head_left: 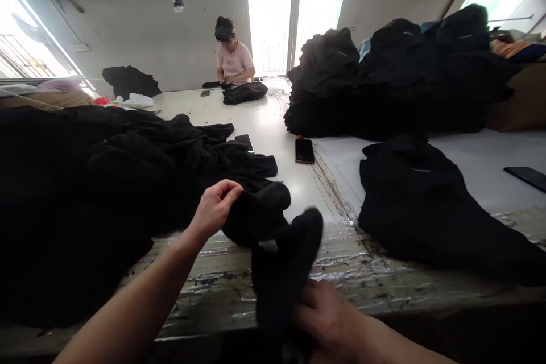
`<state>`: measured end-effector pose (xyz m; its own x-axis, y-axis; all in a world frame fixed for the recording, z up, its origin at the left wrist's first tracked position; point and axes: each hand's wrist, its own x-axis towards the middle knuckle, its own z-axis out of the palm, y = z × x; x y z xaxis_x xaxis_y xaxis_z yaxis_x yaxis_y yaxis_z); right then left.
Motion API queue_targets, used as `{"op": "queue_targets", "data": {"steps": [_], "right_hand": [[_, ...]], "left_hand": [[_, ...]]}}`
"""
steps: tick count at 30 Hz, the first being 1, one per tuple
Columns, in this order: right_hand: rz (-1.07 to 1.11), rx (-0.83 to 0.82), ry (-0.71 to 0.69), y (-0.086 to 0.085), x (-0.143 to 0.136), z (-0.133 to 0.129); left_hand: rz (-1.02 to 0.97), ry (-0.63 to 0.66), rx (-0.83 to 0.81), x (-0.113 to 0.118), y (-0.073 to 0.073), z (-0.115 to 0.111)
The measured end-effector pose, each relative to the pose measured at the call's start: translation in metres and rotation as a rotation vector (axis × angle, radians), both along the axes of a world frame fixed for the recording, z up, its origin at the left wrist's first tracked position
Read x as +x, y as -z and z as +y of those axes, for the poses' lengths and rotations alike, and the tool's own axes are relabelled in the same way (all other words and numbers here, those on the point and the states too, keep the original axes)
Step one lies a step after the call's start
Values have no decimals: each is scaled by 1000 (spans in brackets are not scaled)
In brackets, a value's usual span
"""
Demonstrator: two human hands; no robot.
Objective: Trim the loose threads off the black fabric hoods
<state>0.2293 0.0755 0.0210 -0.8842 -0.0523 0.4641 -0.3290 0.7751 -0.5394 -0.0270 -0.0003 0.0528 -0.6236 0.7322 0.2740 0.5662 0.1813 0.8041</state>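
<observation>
The left hand point(215, 207) has its thumb and forefinger pinched together on the edge of a black garment point(290, 256). The right hand point(328, 315) is blurred, its fingers curled against the lower part; how tightly they close cannot be told. The garment hangs between both hands over the near edge of the bench point(205, 290), bunched and folded, a pale patch near its middle.

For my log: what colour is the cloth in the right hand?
The cloth is black, best seen in the head view.
</observation>
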Motion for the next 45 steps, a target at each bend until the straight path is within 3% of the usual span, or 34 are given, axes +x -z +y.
{"op": "queue_targets", "data": {"steps": [3, 5, 9, 12, 15, 19, 24, 30, 32, 38, 45], "right_hand": [[17, -169, 55, 3, 3, 6], [91, -253, 160, 1, -2, 19], [109, -293, 348, -2, -21, 35], [38, -316, 352, 1, -36, 30], [27, -322, 343, 5, -47, 18], [36, -260, 333, 7, -57, 4], [76, -120, 277, 8, -69, 3], [78, -392, 460, -11, -64, 22], [22, -410, 485, -21, -59, 28], [-326, -278, 272, -42, -55, 32], [-232, -109, 213, -46, -61, 23]], "left_hand": [[-95, 20, -94, 10, 38, -13], [-120, 5, -113, 19, 48, -22], [11, 71, -97, 37, 38, -43], [258, 227, -97, 46, 32, -55], [377, 220, -119, 50, 41, -60], [269, 137, -101, 60, 50, -56], [70, 172, -40, 77, 43, -51], [-92, 75, 92, 80, 46, -53], [-168, 63, 128, 78, 47, -55], [-300, 92, 180, 78, 50, -55], [-386, 130, 193, 83, 49, -54]]}}
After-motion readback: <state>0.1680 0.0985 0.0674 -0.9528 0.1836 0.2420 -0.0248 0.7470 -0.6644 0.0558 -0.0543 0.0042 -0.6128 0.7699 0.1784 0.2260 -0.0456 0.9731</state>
